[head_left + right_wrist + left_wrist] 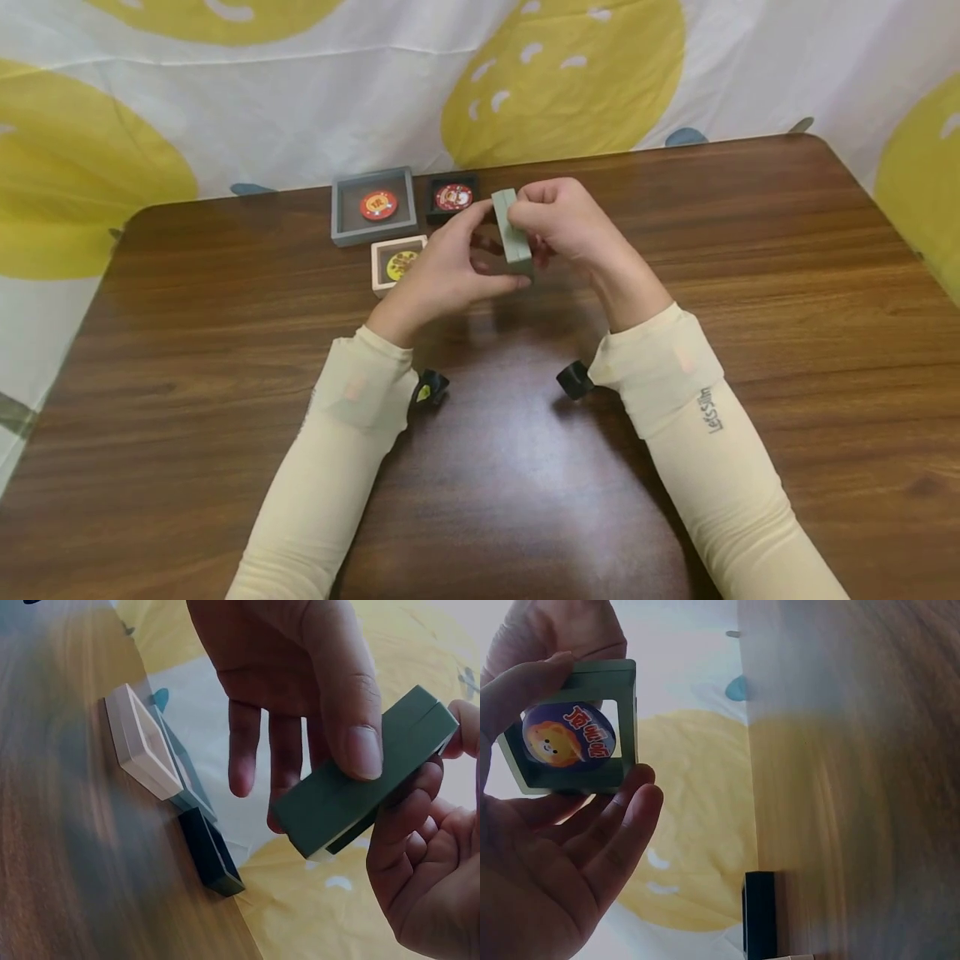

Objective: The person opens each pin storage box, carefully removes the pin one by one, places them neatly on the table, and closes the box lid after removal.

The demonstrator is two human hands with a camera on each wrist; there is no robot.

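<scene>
A green square display frame [513, 233] with a clear window stands upright between both hands above the table. In the left wrist view, a round purple badge [570, 736] with a yellow cartoon animal shows inside the frame's window. The left hand [447, 265] holds the frame, its thumb on the near side and its fingers on the far side. From the other side, the right hand [568, 218] pinches the frame near its top edge, with fingers curled. Part of the right hand is hidden behind the frame in the left wrist view.
Left of the hands on the wooden table [750, 275] lie a grey frame [339, 218] with a red-orange badge, a small black frame [431, 202] with a red badge, and a pale frame [378, 268] with a yellow badge. Behind hangs a yellow-patterned curtain [390, 100].
</scene>
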